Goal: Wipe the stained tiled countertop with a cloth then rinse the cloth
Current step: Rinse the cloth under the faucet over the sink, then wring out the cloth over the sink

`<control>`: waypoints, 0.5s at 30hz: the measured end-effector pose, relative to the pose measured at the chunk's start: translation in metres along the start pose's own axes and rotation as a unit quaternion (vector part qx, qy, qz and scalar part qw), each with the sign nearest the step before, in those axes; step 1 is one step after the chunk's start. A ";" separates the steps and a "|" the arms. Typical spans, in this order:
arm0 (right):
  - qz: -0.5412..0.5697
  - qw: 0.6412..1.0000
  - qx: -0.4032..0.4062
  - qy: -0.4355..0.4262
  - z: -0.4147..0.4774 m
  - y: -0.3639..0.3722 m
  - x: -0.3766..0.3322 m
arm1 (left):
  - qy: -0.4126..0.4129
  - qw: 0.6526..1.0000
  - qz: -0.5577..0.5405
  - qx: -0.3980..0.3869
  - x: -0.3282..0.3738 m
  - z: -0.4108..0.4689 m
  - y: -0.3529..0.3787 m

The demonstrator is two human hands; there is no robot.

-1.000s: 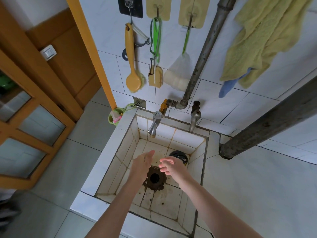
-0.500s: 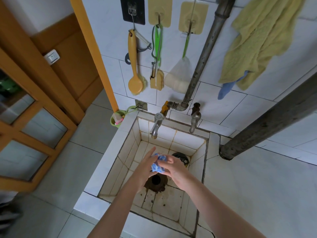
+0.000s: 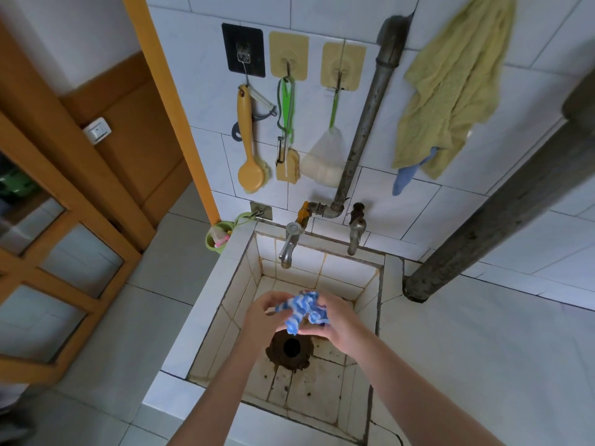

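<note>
Bunching a crumpled blue-and-white striped cloth (image 3: 304,312) between them, the left hand (image 3: 264,320) and right hand (image 3: 343,329) curl their fingers around it above the dark drain hole (image 3: 291,347) of the stained white-tiled sink basin (image 3: 322,400). No writing can be read anywhere.

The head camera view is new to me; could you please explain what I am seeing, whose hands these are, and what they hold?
There is no machine here: a person wears one camera on the head, looking forward and down, so both bare arms enter from the bottom. The left hand and right hand together grip a crumpled blue-and-white cloth above a tiled sink, over its dark drain. A steel tap and a darker tap stick out at the back; I see no water running. Higher up hang a yellow brush and a yellow-green towel.
</note>
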State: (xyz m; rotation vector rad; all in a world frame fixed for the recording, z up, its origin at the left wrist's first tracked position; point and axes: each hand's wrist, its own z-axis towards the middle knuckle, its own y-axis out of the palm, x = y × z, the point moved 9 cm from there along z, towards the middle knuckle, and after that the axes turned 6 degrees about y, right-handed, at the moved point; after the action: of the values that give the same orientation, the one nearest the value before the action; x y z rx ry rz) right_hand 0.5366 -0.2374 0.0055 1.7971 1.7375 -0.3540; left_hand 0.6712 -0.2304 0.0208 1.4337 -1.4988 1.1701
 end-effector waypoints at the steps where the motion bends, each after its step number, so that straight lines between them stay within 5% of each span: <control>1: 0.003 1.000 -0.023 0.001 -0.004 0.003 -0.002 | 0.006 1.000 0.003 -0.001 0.003 -0.002 0.000; 6: -0.110 0.992 -0.024 -0.061 -0.018 0.000 -0.011 | -0.005 1.000 -0.005 -0.008 0.010 -0.011 0.002; 15: -0.103 0.989 0.033 -0.102 -0.034 -0.014 -0.028 | -0.049 0.997 -0.050 -0.038 0.016 -0.014 0.004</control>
State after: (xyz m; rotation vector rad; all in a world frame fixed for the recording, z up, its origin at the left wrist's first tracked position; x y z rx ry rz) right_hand 0.5129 -0.2408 0.0454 1.5675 1.7849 -0.6651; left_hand 0.6649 -0.2224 0.0393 1.5147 -1.5036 0.9861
